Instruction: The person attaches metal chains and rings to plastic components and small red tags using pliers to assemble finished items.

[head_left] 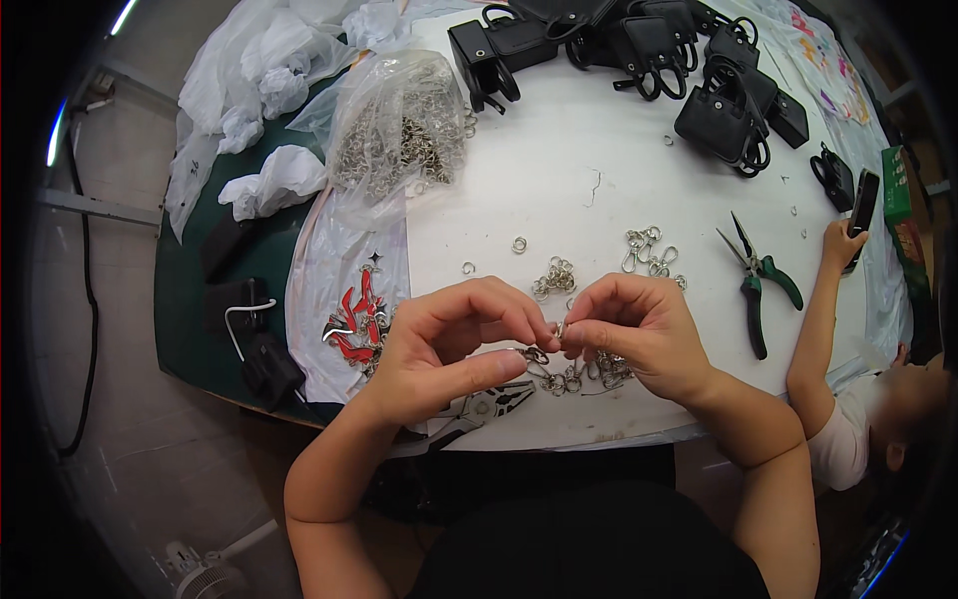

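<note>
Head view, small shiny silvery metal piece, pinched by right hand, left hand, grip unclear.

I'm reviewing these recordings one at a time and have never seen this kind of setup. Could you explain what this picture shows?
There is no machine here: a person works with two bare hands. The picture comes from a wide fisheye camera on their head, looking down, so straight edges bend near the rim.

The right hand appears to pinch a small metal piece, too small to identify; the left hand has its fingertips close beside it.

On the white tabletop lie metal rings, clasps, green-and-black pliers, red charms and small black bags. A clear plastic bag holds more metal parts. At right, another person's hand holds a dark, flat object.
</note>
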`<state>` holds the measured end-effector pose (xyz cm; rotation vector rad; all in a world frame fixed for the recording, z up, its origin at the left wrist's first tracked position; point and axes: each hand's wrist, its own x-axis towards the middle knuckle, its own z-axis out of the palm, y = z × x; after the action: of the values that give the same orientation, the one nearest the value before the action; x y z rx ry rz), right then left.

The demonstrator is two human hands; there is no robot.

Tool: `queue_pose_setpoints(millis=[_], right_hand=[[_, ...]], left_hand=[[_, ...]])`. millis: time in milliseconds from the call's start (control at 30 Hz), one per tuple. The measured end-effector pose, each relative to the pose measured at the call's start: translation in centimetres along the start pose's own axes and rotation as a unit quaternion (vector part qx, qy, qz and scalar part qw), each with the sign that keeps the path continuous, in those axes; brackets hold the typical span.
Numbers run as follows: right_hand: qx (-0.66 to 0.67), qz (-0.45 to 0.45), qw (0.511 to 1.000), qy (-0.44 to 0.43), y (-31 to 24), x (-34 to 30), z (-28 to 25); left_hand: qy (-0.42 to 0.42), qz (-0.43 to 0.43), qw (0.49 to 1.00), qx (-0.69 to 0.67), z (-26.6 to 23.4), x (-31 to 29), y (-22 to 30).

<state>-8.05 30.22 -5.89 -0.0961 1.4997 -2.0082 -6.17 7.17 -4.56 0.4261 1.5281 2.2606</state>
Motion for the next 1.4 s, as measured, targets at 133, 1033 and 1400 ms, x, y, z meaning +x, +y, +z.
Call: queue_pose_setpoints(millis=[133,1033,1400], right_hand=[[-0.245,-0.230,0.938,0.083,-0.4,-0.3,-1.4],[0.144,-0.147,0.978,-0.031,-2.2,-2.0,-2.2],[-0.048,-0.389,0.911,0.126,0.6,-1.3,-0.6]], left_hand=[[0.147,0.028,0.952,0.266,-2.2,5.4,0.8],[0.056,-0.140,0.977,-0.154,4.3,1.5,1.2],[0.195,-0.119,0.925,-0.303,7.7,-0.9,-1.6]])
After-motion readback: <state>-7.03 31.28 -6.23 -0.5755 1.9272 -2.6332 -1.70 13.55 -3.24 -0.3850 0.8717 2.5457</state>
